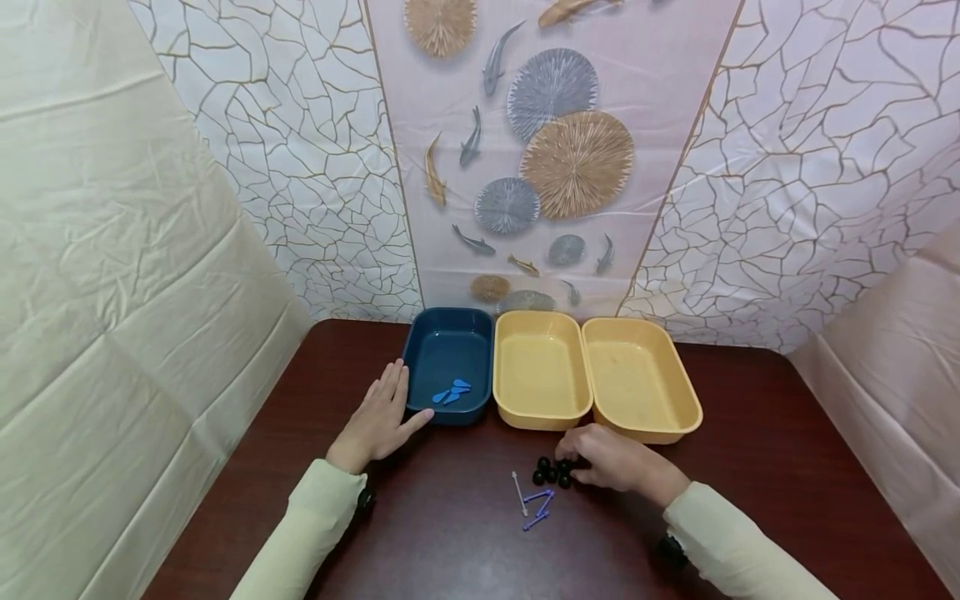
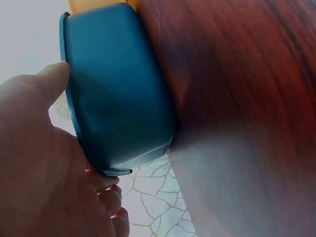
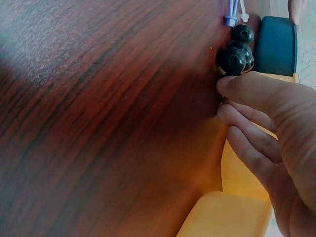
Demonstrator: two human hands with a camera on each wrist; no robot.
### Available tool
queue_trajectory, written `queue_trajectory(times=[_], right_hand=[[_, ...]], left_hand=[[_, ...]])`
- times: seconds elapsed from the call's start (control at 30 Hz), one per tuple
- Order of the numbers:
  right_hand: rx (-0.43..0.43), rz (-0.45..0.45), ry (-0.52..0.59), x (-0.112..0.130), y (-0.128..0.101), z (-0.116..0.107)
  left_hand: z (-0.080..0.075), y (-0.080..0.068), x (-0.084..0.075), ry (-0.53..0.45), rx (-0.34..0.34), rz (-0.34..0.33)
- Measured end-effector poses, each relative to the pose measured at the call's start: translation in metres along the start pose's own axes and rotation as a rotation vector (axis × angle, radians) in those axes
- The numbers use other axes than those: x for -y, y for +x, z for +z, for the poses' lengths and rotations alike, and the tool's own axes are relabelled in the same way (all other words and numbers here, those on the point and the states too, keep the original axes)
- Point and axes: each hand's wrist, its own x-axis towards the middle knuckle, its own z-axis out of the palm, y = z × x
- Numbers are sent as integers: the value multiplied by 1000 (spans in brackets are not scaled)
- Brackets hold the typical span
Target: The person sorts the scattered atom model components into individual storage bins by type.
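Note:
My left hand (image 1: 378, 417) lies with straight fingers along the left side of a dark blue bin (image 1: 450, 320), its thumb on the front rim. Several small blue teardrop-shaped pieces (image 1: 452, 398) lie inside that bin. Over a cluster of shiny black beads (image 1: 539, 477) on the table, my right hand (image 1: 611, 458) reaches in with bent fingers. In the right wrist view its thumb tip (image 3: 227, 84) is right at the nearest black bead (image 3: 231, 60); I cannot tell whether a bead is pinched. Several purple and pale sticks (image 1: 536, 522) lie in front of the beads.
Two yellow bins (image 1: 543, 421) (image 1: 651, 435) stand side by side to the right of the blue bin, at the back of the dark wooden table (image 1: 450, 542). A patterned cloth (image 1: 555, 167) hangs behind, and pale fabric (image 1: 112, 292) covers the sides.

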Motion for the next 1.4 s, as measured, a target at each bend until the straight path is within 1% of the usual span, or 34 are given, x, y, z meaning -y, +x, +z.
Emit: queue_trajectory(times=[0.13, 0.37, 0.57, 0.73, 0.9, 1.13, 1.27, 1.4], right_hand=[[-3, 9, -8, -1, -1, -1], [-76, -24, -13, -1, -2, -13], [-76, 15, -3, 2, -1, -31], [-71, 28, 2, 2, 2, -49], [-95, 33, -19, -2, 6, -67], [-98, 64, -49, -13, 19, -87], [-121, 54, -48, -21, 31, -92], [-105, 102, -16, -30, 41, -93]], left_hand=[[1, 0, 0, -1, 4, 1], [1, 1, 1, 4, 6, 1], [0, 0, -1, 3, 6, 1], [-1, 0, -2, 5, 0, 1], [-1, 0, -3, 2, 2, -3], [1, 1, -1, 8, 4, -3], [2, 1, 0, 5, 7, -6], [1, 1, 0, 7, 2, -3]])
